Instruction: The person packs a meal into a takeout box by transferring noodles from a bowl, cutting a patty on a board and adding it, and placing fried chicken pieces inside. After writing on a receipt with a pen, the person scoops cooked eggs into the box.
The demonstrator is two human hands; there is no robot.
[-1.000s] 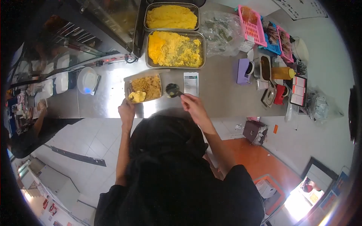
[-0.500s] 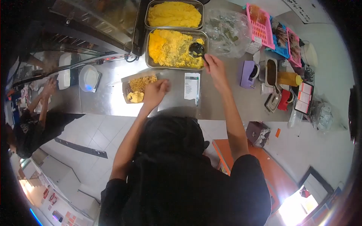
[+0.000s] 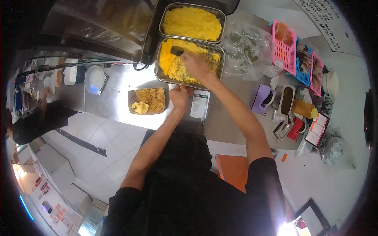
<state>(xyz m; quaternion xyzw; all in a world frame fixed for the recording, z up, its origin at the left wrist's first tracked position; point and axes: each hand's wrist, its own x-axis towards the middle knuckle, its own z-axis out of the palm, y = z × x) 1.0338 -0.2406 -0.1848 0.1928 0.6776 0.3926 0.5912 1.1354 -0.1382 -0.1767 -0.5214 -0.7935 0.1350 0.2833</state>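
Observation:
My right hand (image 3: 193, 66) is closed on a dark scoop (image 3: 177, 50), whose bowl is over the scrambled egg (image 3: 169, 65) in the nearer metal tray (image 3: 158, 74). Fingers curled, my left hand (image 3: 180, 95) is at that tray's front edge and seems to grip its rim. To the left of this hand, a paper box (image 3: 131, 110) holds brown food, with a lump of egg (image 3: 140, 107) in its front left corner. A printed label sheet (image 3: 199, 104) lies just right of my left hand.
Behind is a second tray of egg (image 3: 193, 23). A clear plastic bag (image 3: 246, 49), pink basket (image 3: 284, 44), purple holder (image 3: 261, 98) and yellow bottle (image 3: 305, 109) are on the right. A round tub (image 3: 94, 79) stands left. Another person's arm (image 3: 47, 98) shows at far left.
My right hand has carried the scoop from beside the box to the tray's right side, then leftward over the egg. My left hand has left the box and moved to the tray's front edge.

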